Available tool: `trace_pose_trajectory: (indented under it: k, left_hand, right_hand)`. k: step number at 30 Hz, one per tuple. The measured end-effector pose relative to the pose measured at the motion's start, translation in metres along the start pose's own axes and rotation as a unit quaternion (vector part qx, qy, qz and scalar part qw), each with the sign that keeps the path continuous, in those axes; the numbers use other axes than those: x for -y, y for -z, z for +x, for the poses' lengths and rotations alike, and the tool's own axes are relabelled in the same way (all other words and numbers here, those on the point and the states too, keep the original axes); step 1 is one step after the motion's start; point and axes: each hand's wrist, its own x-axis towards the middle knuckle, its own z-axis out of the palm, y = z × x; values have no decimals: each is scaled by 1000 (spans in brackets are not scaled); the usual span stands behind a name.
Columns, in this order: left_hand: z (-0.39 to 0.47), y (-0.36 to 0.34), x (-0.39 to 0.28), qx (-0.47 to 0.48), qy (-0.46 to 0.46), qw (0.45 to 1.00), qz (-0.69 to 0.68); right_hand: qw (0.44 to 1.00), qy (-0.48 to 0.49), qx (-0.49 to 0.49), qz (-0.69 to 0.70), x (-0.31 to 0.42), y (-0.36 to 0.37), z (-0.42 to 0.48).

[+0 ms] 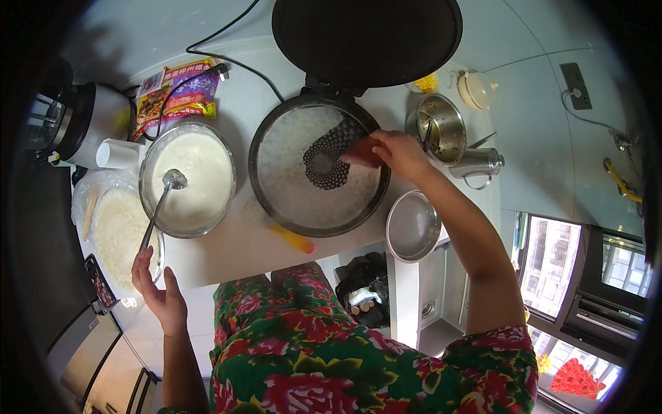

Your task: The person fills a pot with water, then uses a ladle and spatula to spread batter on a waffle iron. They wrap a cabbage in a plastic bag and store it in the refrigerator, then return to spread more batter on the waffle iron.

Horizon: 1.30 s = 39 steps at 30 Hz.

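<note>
My right hand (402, 155) grips a red scraper (363, 151), blurred, over the right side of a round electric griddle (289, 207). Pale batter covers much of the plate, while a dark dotted patch shows bare from the middle to the upper right. The griddle's black lid (367, 41) stands raised behind. At the left, my left hand (158, 290) is by the handle end of a metal ladle (175, 179); whether the fingers hold it cannot be told. The ladle's head rests in a large bowl of white batter (201, 171). A yellow-handled brush (291, 238) lies before the griddle.
Pale flatbreads (121, 233) lie at the left near a phone (100, 282). Behind are a white cup (118, 154), a food packet (178, 95) and a black cord. A steel pot (452, 129), a lidded metal jug (478, 164) and a round pan (412, 226) are at the right.
</note>
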Motion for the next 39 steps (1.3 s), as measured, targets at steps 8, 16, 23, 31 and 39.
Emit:
trace_pose_trajectory:
  k: [8,16,23,31,39]
  left_hand:
    - [-2,1,1,-1,8,1000,-7]
    - [-4,0,-3,-9,13,1000,-7]
    - [-6,-3,-1,-6,9,1000,2]
    - [-11,-2,4,-13,23,999,-24]
    - [-12,-4,-1,-20,23,999,-24]
  right_hand:
    - [998,33,55,13,4,-1,-8]
    - [998,41,52,26,5,9,9]
    - [1000,28,14,3,-10,8,29]
    - [993,36,111,-5,-4,15,23]
    - [997,66,17,22,-2,17,48]
